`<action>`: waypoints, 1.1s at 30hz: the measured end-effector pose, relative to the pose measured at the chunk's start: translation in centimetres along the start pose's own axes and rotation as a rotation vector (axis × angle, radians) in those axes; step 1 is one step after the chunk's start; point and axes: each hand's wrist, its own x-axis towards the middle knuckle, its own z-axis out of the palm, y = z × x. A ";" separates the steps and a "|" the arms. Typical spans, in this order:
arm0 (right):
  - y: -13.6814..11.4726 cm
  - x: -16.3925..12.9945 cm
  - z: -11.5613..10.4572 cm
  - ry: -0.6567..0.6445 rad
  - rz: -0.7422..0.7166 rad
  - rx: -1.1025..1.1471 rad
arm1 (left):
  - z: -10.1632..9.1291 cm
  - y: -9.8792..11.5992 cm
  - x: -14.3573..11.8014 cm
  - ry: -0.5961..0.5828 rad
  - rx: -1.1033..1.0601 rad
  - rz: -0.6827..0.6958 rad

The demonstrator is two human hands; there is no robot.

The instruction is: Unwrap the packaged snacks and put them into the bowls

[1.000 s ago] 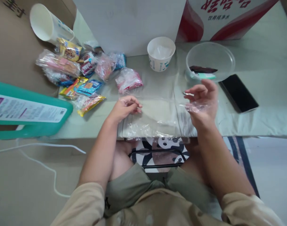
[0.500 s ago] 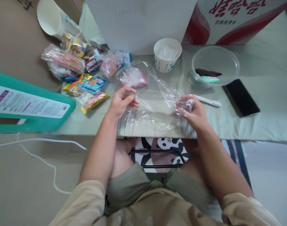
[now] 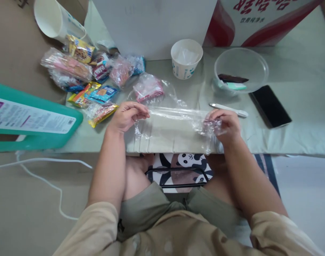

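Nearer me than the paper cup, my left hand and right hand are pinching clear film, likely light, limp, slippery, best held by its edges.

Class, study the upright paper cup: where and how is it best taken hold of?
The paper cup is probably best gripped around its outer wall, below the rim, coming from the near side: it stands upright, a box stands behind it, and see-through plastic fills its mouth.
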 end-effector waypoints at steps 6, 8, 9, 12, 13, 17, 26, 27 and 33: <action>0.8 0.1 -0.4 0.094 0.096 -0.311 | 0.5 -1.3 1.5 0.036 0.064 -0.035; 1.2 0.0 -0.2 0.069 0.106 -0.390 | 0.9 -2.0 2.0 0.127 0.150 -0.024; 1.3 0.0 -0.1 0.048 0.101 -0.387 | 1.0 -2.3 2.2 0.160 0.201 -0.009; 1.7 -0.2 0.1 0.010 0.087 -0.274 | 1.2 -2.3 2.1 0.163 0.270 0.053; 1.8 -0.2 0.1 0.002 0.083 -0.238 | 1.3 -2.1 2.0 0.134 0.246 0.069; 2.2 -0.2 -0.6 0.000 0.035 -0.162 | 1.2 -1.3 1.3 -0.034 0.024 0.066; 2.4 0.6 0.7 0.074 0.311 -0.005 | 1.9 -2.7 2.8 0.007 -0.158 0.102; 2.2 0.6 0.9 0.068 0.324 -0.027 | 1.9 -2.9 2.8 -0.004 -0.134 0.114; 1.3 0.1 -0.2 0.089 0.241 -0.210 | 1.2 -2.9 2.4 -0.082 0.047 0.087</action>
